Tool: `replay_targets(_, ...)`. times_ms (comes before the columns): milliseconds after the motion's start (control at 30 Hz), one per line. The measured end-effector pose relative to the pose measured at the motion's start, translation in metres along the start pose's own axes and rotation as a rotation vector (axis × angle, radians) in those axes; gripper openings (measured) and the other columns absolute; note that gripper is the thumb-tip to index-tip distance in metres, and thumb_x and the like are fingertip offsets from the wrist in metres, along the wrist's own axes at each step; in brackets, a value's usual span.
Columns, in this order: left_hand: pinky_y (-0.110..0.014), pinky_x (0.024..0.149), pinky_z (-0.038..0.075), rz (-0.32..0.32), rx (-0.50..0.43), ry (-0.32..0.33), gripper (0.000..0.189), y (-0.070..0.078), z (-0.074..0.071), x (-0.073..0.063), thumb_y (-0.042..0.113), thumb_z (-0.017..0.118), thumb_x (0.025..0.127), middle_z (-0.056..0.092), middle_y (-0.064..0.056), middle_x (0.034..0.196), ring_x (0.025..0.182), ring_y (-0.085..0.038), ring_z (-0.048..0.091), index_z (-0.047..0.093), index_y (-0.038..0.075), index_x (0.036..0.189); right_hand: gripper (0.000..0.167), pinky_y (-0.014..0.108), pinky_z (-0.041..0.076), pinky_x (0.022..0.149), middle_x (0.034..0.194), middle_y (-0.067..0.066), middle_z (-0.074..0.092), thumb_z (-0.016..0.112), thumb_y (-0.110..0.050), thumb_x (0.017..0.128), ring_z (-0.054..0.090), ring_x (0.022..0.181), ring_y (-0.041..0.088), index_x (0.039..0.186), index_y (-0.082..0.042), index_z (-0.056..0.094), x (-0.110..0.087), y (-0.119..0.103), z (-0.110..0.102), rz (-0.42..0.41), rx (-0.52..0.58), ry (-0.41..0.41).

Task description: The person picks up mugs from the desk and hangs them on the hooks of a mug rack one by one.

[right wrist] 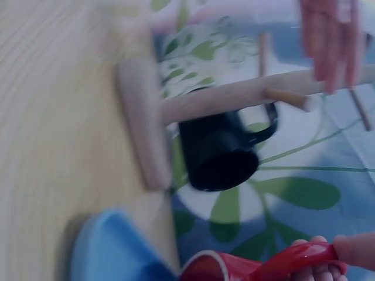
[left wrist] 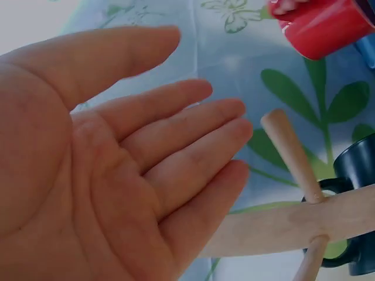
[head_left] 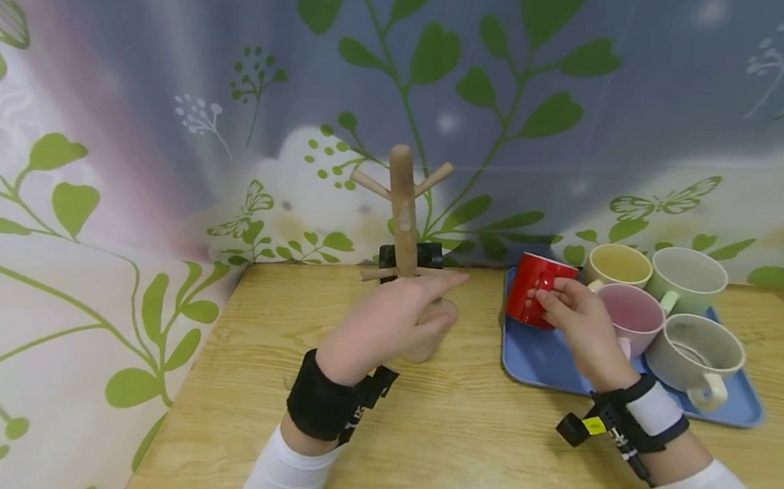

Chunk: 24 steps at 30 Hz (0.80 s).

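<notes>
White sleeves (head_left: 287, 474) come in at the bottom, and each wrist wears a black strap (head_left: 320, 400). Past them, the left hand (head_left: 393, 314) is in front of a wooden stand (head_left: 405, 207) with little pegs sticking out. From the left wrist, you can see its palm, with the fingers loose and nearly straight, and the thumb apart from them. I cannot tell if that hand touches the wood. On the other side, the right hand (head_left: 586, 321) grips a red cup (head_left: 525, 286) by its handle, pinching it with the thumb and fingers. That red cup leans a bit, over the back left corner of a blue tray (head_left: 538, 363); I cannot tell if it touches the tray. Four more cups stand close together on the tray: a yellow cup (head_left: 618, 264) and a green cup (head_left: 689, 279) at the back, a pink cup (head_left: 635, 313) in the middle, and a pale gray cup (head_left: 695, 349) in front on the right. Just behind the stand's post is a black cup (right wrist: 202, 137) on its side, but I cannot tell if a peg holds it. Everything is on or above a wooden table (head_left: 459, 442), and a leafy cloth (head_left: 348, 95) hangs behind.
</notes>
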State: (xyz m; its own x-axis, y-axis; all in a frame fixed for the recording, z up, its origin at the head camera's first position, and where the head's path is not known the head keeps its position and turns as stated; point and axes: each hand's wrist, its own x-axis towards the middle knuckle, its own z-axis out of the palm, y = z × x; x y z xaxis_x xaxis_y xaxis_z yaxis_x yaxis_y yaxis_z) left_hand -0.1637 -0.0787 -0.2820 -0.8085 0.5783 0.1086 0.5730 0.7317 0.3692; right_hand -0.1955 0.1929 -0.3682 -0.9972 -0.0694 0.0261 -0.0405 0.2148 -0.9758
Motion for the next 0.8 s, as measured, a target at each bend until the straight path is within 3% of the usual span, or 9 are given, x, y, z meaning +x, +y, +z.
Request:
replay_targets(100,-0.028,0.086,0.053,-0.014,-0.001,-0.07,0.054,0.002,0.004,0.002,0.035,0.052,0.1,0.06,0.0,0.139,0.094,-0.011,0.064,0.037,0.025,0.151,0.042,0.008,0.053,0.081,0.099,-0.022,0.061,0.054,-0.028,0.1,0.061,0.092,-0.008,0.127,0.002,0.043,-0.004,-0.007,-0.006,0.026,0.121,-0.047)
replay_targets(267,-0.031,0.096,0.052,-0.031,-0.011,-0.098,0.071,0.004,0.009,0.007,0.042,0.062,0.094,0.053,0.0,0.146,0.125,-0.014,0.058,0.029,0.025,0.154,0.034,0.013,0.054,0.085,0.105,-0.014,0.063,0.053,-0.023,0.101,0.062,0.097,0.0,0.127,-0.003,0.045,-0.016,-0.027,-0.009,-0.038,0.292,-0.177)
replay_targets(400,-0.025,0.075,0.05,-0.044,-0.084,-0.107,0.089,0.003,0.012,0.011,0.051,0.066,0.088,0.066,0.0,0.089,0.082,-0.013,0.061,0.016,0.026,0.157,0.021,0.017,0.054,0.089,0.105,-0.007,0.063,0.042,-0.01,0.103,0.062,0.097,0.005,0.123,-0.006,0.049,-0.027,-0.042,-0.011,-0.164,0.479,-0.349)
replay_targets(467,-0.025,0.079,0.051,-0.059,-0.14,-0.093,0.095,0.003,0.011,0.011,0.056,0.065,0.087,0.066,-0.001,0.085,0.078,-0.013,0.061,0.01,0.025,0.158,0.021,0.019,0.053,0.09,0.104,-0.006,0.062,0.039,-0.007,0.104,0.061,0.096,0.006,0.121,-0.008,0.05,-0.031,-0.047,-0.012,-0.222,0.485,-0.424)
replay_targets(500,-0.027,0.082,0.052,-0.064,-0.178,-0.078,0.097,0.003,0.011,0.011,0.057,0.064,0.086,0.066,-0.002,0.087,0.08,-0.013,0.061,0.007,0.024,0.158,0.02,0.02,0.053,0.09,0.102,-0.006,0.062,0.039,-0.006,0.104,0.061,0.096,0.006,0.119,-0.009,0.051,-0.034,-0.049,-0.013,-0.255,0.465,-0.451)
replay_targets(567,-0.031,0.098,0.051,-0.058,-0.272,-0.026,0.099,0.003,0.01,0.011,0.056,0.065,0.086,0.066,-0.002,0.12,0.106,-0.013,0.063,0.003,0.025,0.158,0.018,0.022,0.053,0.09,0.099,-0.006,0.062,0.041,-0.007,0.103,0.061,0.094,0.008,0.116,-0.011,0.052,-0.04,-0.05,-0.015,-0.33,0.418,-0.499)
replay_targets(633,-0.036,0.109,0.047,-0.026,-0.38,0.019,0.101,0.004,0.007,0.009,0.049,0.069,0.086,0.047,0.002,0.149,0.13,-0.014,0.053,0.0,0.028,0.157,0.016,0.025,0.053,0.089,0.097,-0.005,0.063,0.043,-0.007,0.103,0.061,0.093,0.011,0.115,-0.011,0.053,-0.043,-0.051,-0.016,-0.424,0.411,-0.557)
replay_targets(700,-0.037,0.11,0.047,0.018,-0.514,0.037,0.104,0.006,0.006,0.007,0.04,0.073,0.085,0.035,0.006,0.156,0.138,-0.015,0.045,-0.003,0.034,0.156,0.016,0.028,0.053,0.089,0.097,-0.003,0.064,0.045,-0.009,0.102,0.062,0.092,0.014,0.114,-0.01,0.055,-0.046,-0.05,-0.015,-0.511,0.429,-0.624)
replay_targets(800,-0.034,0.103,0.052,0.064,-0.667,0.045,0.102,0.013,0.004,0.004,0.031,0.077,0.083,0.041,0.008,0.149,0.133,-0.014,0.049,0.005,0.036,0.155,0.017,0.029,0.055,0.087,0.1,0.0,0.065,0.045,-0.005,0.101,0.062,0.092,0.016,0.115,-0.007,0.055,-0.049,-0.048,-0.011,-0.616,0.452,-0.728)
